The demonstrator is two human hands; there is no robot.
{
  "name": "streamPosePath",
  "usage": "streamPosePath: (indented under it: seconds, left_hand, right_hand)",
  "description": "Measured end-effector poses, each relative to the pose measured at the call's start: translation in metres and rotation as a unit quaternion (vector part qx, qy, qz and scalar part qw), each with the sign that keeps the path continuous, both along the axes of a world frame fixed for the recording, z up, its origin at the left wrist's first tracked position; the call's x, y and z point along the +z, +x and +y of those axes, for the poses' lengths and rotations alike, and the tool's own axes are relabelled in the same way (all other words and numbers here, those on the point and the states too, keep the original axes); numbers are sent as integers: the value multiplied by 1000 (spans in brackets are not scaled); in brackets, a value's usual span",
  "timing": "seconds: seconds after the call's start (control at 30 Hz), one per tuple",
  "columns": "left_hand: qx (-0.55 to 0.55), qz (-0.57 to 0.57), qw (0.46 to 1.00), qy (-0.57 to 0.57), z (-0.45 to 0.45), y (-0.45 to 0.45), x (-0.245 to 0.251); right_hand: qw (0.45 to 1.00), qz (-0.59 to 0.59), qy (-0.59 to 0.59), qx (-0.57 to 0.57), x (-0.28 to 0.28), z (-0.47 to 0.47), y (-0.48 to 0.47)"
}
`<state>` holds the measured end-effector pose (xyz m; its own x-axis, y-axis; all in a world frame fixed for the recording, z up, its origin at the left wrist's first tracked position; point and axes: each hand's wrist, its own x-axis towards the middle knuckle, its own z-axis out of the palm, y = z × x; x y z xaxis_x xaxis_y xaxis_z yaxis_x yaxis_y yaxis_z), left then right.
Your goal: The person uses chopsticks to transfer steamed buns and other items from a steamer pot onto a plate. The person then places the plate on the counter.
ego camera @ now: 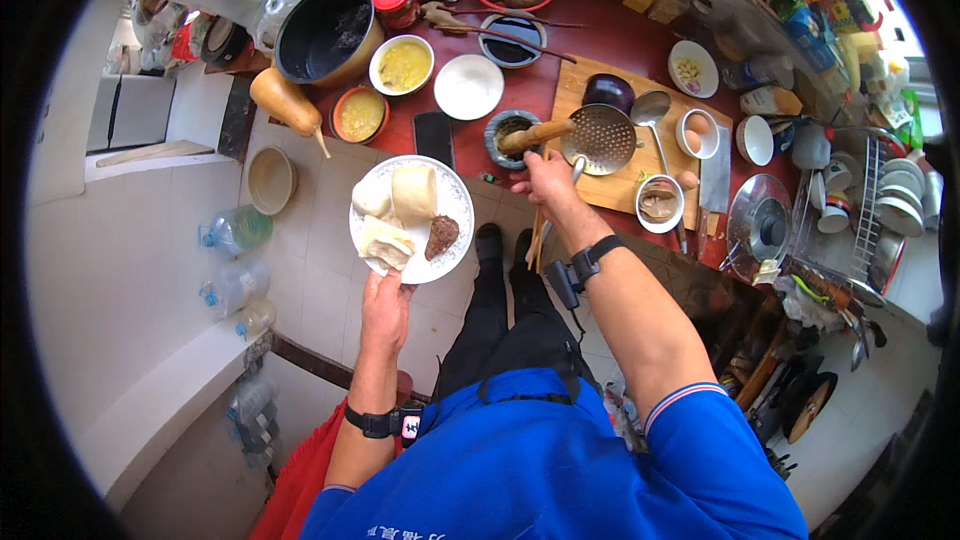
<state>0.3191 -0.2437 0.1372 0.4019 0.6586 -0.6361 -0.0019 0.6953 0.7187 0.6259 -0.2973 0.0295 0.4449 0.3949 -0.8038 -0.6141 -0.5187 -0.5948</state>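
Observation:
My left hand (385,307) grips the near rim of a white patterned plate (360,191), held over the floor. On it lie steamed buns (414,193), a piece of flatbread (386,241) and a dark brown lump of food (442,237). My right hand (546,178) is at the counter's front edge, beside the stone mortar (511,136) with its wooden pestle (534,136). A skimmer (598,139) lies on the cutting board, its handle passing by my right fingers. Chopsticks (535,241) show below that hand; whether it holds them or the skimmer is unclear.
On the red counter (465,136) stand bowls of yellow soup (403,66), a white bowl (469,87), a phone (433,139) and a black pot (328,30). The cutting board (622,195) bears an eggplant (609,94) and ladle (651,108); a cleaver (716,169) lies at its right end.

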Motion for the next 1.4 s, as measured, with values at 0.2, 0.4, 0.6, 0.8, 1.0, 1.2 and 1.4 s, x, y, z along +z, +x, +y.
streamPosePath:
  seconds: [0.2,0.4,0.6,0.8,1.0,1.2,1.4]
  left_hand:
    - [-28,-40,999,19,1,29,11]
    - [-58,-18,998,9,3,44,17]
    - [-117,-36,992,5,2,45,17]
    - [-204,-14,979,-19,7,42,-4]
    - [-274,-20,961,-26,2,40,-26]
    - [-315,-24,948,-32,0,54,-41]
    - [-378,-27,925,-26,-19,90,-83]
  right_hand:
    - [995,-77,52,27,-8,-2,-6]
    - [940,-284,-147,118,0,-104,-44]
    - [947,-231,-205,89,-32,-121,-68]
    - [959,-210,-182,58,-68,-109,-77]
    - [964,-197,-176,-14,-60,-107,-85]
    - [919,-342,-162,-112,4,-131,-83]
    - [899,-379,-121,-183,96,-204,-87]
